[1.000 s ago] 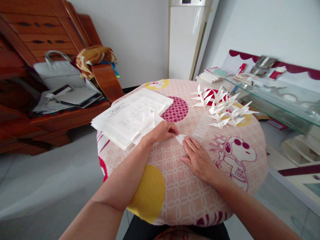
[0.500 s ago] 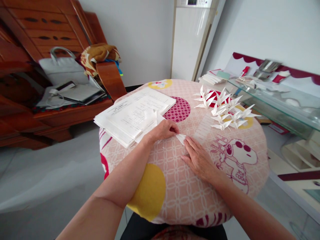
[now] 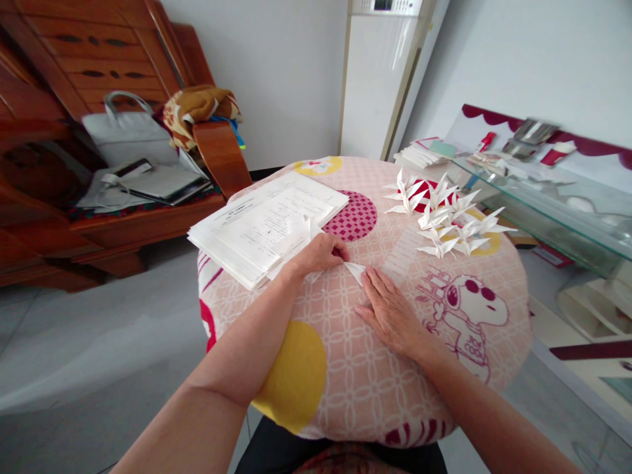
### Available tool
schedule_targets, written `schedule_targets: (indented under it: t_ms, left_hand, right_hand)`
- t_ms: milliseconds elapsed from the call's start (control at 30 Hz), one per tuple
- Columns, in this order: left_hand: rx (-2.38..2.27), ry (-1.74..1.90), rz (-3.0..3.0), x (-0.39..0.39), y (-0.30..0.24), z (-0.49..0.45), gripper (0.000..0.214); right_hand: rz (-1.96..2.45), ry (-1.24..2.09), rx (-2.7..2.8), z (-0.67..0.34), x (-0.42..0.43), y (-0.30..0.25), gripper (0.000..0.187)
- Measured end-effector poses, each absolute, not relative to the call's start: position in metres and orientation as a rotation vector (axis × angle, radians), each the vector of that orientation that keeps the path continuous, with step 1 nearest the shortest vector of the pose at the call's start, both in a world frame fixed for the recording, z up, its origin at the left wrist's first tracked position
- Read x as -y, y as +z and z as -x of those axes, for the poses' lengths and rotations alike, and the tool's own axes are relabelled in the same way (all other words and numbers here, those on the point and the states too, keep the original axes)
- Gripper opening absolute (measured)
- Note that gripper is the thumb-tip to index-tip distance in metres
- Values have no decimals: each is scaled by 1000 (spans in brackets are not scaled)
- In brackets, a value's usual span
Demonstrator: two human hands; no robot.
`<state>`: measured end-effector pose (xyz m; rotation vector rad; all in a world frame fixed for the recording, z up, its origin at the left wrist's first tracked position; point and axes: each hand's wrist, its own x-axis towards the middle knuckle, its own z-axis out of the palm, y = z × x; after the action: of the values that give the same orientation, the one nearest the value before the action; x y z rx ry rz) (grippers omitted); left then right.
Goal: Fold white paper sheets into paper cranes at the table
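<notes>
A: From the head view, what are the hands doing?

B: The left hand (image 3: 318, 253) is curled, its fingertips pinched down on the left end of a small folded paper (image 3: 356, 270). The right hand (image 3: 392, 313) lies flat, palm down and fingers spread, with its fingertips touching the paper's near edge. It presses rather than grips.

A: Where does that paper sit?

B: Around the middle of the round table (image 3: 345, 388), on the pink patterned cloth, well apart from every rim. One pointed white corner shows between the two hands.

A: What crowds it?

B: To the left, just beside the left hand, lies a stack of printed sheets (image 3: 269, 227). Its near corner reaches the table's left rim, and a loose sheet on top touches the left wrist. On the far right there is a cluster of paper cranes (image 3: 447, 220), apart from both hands and close to the right rim.

A: And room to move?

B: A broad stretch of cloth runs from the hands to the near rim, crossed only by the two forearms. There is also a strip of cloth between the stack and the cranes, on the far side of the paper.

A: Beyond the table?

B: A glass shelf (image 3: 543, 197) stands close off the right rim. Grey floor separates the left rim from a wooden bench (image 3: 123, 224) holding a grey bag (image 3: 128, 135). A tall white cabinet (image 3: 378, 79) stands at the far wall.
</notes>
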<state>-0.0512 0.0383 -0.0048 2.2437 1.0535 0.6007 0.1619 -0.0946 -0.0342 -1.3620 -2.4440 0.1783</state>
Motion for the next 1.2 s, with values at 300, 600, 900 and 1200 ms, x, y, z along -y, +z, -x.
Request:
schedule_targets:
  t_ms: [300,600,900,1200]
  left_hand:
    - [-1003,571,-2223,-35,1,52,17]
    - [-1124,550,-2274,-35,-3,43,22]
    - [-1040,580,-2294,-36,-4,49,35]
    - [-1020,624,-2356,-32,-5,43,17]
  right_hand:
    - [1370,159,2434,-161,95,-35,68]
    - [1379,153,2449,-161,95,-36,66]
    - [1401,158,2460,-159,95,-32,64]
    - [1385,182,2428,-160,95,-34,63]
